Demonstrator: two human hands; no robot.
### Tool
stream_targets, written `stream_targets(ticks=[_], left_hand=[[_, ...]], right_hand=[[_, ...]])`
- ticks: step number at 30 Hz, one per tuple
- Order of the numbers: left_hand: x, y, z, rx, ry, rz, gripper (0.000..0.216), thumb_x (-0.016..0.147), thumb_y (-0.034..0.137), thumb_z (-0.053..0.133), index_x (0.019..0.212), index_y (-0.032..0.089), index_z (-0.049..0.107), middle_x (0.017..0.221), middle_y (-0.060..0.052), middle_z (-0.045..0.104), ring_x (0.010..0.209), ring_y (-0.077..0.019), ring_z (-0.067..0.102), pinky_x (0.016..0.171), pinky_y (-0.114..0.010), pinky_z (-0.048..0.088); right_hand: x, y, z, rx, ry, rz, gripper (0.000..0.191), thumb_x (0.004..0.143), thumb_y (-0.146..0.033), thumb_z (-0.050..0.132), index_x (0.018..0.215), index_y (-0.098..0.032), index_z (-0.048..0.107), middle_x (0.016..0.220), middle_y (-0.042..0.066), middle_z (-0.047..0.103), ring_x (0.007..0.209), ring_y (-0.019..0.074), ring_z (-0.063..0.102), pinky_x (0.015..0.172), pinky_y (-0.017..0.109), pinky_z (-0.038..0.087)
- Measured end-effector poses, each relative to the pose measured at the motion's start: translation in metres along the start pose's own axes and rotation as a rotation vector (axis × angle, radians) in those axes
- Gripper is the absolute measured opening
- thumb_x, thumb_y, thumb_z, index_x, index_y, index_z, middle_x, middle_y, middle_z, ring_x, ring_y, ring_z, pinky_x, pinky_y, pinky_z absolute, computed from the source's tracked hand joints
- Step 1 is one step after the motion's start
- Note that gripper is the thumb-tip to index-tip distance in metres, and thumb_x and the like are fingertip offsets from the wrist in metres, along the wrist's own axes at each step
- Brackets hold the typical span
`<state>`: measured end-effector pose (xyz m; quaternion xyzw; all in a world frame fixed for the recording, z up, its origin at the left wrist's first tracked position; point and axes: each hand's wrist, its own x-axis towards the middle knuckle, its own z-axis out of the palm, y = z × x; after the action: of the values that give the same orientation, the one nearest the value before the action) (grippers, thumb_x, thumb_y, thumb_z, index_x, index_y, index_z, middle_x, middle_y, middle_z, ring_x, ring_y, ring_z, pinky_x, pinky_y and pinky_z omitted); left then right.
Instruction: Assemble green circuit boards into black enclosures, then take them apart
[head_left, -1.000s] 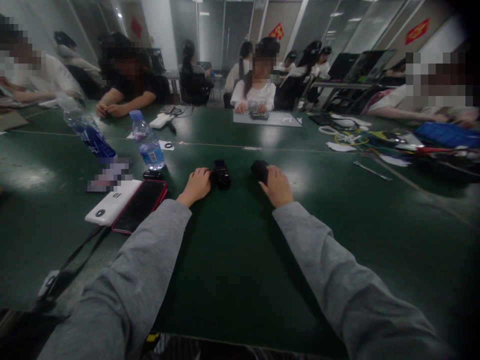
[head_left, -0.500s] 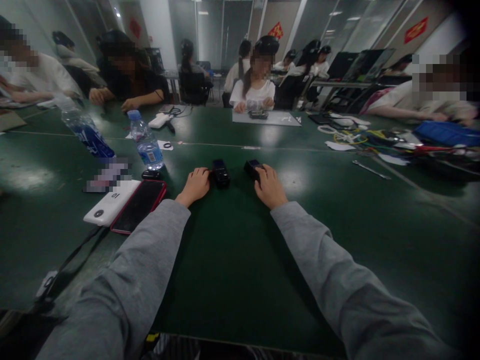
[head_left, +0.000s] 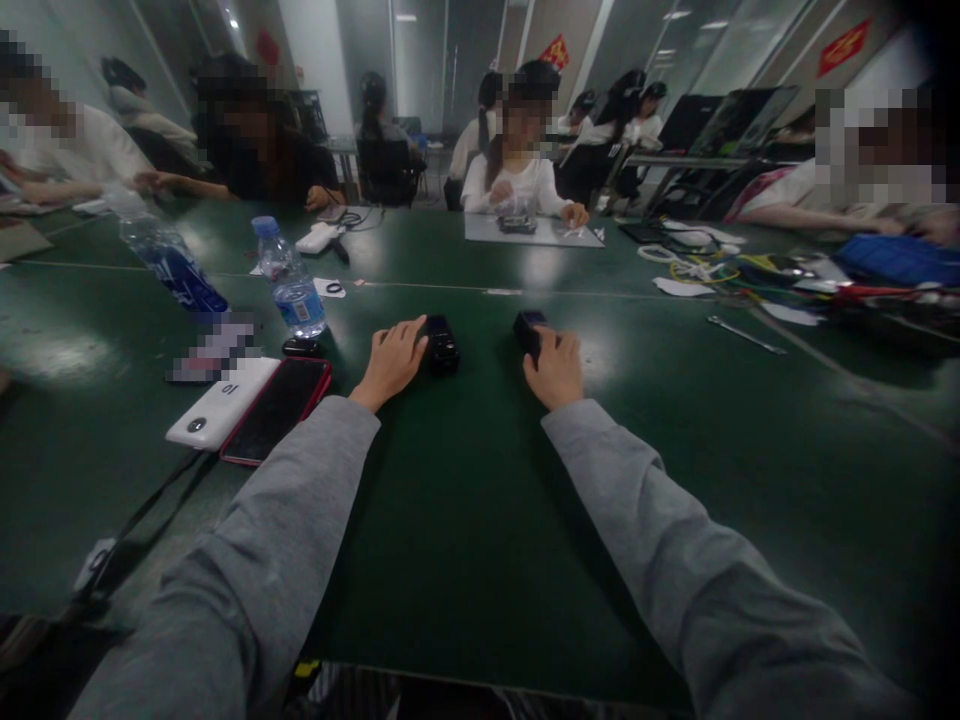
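Two small black devices lie on the dark green table (head_left: 465, 520) in front of me. My left hand (head_left: 392, 362) rests beside the left black device (head_left: 442, 345), its fingers stretched toward it and touching its near side. My right hand (head_left: 555, 366) is curled over the right black device (head_left: 529, 329), gripping its near end; the far end sticks out past my fingers. Both forearms wear grey sleeves.
To my left lie a red-cased phone (head_left: 277, 396), a white power bank (head_left: 223, 401) and two water bottles (head_left: 291, 279). Cables, paper and a thin metal tool (head_left: 746, 335) clutter the right side. Several other people sit around the far edges of the table.
My right hand shifted right and slightly forward with its black device. My left hand's fingers uncurled and reached up along the left device.
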<state>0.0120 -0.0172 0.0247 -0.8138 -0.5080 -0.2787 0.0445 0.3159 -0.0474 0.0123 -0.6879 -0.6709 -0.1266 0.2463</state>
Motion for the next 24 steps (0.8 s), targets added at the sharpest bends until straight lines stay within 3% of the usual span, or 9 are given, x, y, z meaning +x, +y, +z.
stream_targets(ticks=[3,6,10,13,20,24], left_hand=[[0.000,0.006,-0.010,-0.083,0.061,0.063,0.046,0.108,0.040,0.023,0.142,0.026,0.050,0.136,-0.008,0.061,0.123,-0.0225,0.057,0.104,-0.042,0.040],[0.000,0.009,-0.015,-0.111,0.037,0.156,0.044,0.107,0.046,0.030,0.135,0.027,0.058,0.132,-0.007,0.062,0.122,-0.0228,0.057,0.101,-0.041,0.042],[-0.001,0.009,-0.013,-0.114,-0.046,0.223,0.045,0.099,0.054,0.051,0.136,0.028,0.057,0.142,-0.009,0.053,0.124,-0.0266,0.057,0.101,-0.045,0.047],[-0.001,0.007,-0.010,-0.160,-0.074,0.207,0.049,0.096,0.049,0.057,0.140,0.029,0.052,0.148,-0.010,0.047,0.128,-0.0262,0.055,0.104,-0.045,0.048],[0.001,0.004,-0.005,-0.190,-0.114,0.187,0.047,0.101,0.045,0.051,0.145,0.030,0.046,0.156,-0.007,0.042,0.140,-0.0240,0.047,0.112,-0.045,0.045],[0.001,0.006,-0.009,-0.133,-0.067,0.199,0.040,0.105,0.041,0.040,0.140,0.027,0.053,0.154,-0.006,0.048,0.139,-0.0225,0.048,0.115,-0.045,0.040]], right_hand=[[0.000,0.001,0.001,0.005,-0.004,-0.007,0.054,0.088,-0.023,0.057,0.140,-0.013,0.043,0.124,0.021,0.042,0.116,0.0348,0.044,0.094,0.048,0.046],[0.000,0.001,0.002,0.020,-0.014,-0.001,0.055,0.088,-0.024,0.057,0.140,-0.014,0.041,0.125,0.021,0.042,0.118,0.0355,0.043,0.093,0.048,0.046],[0.000,0.001,0.002,0.032,-0.018,-0.003,0.056,0.088,-0.024,0.056,0.141,-0.014,0.040,0.126,0.021,0.041,0.118,0.0359,0.043,0.092,0.050,0.047],[0.000,0.001,0.003,0.031,-0.016,-0.013,0.056,0.088,-0.024,0.055,0.141,-0.013,0.041,0.126,0.022,0.042,0.117,0.0362,0.045,0.092,0.050,0.048],[-0.001,0.001,0.004,0.019,-0.022,-0.013,0.055,0.089,-0.026,0.055,0.141,-0.015,0.040,0.125,0.021,0.043,0.110,0.0337,0.050,0.090,0.047,0.049],[-0.001,0.001,0.003,0.015,-0.034,-0.011,0.055,0.090,-0.028,0.055,0.141,-0.016,0.040,0.124,0.020,0.044,0.109,0.0331,0.052,0.090,0.047,0.048]])
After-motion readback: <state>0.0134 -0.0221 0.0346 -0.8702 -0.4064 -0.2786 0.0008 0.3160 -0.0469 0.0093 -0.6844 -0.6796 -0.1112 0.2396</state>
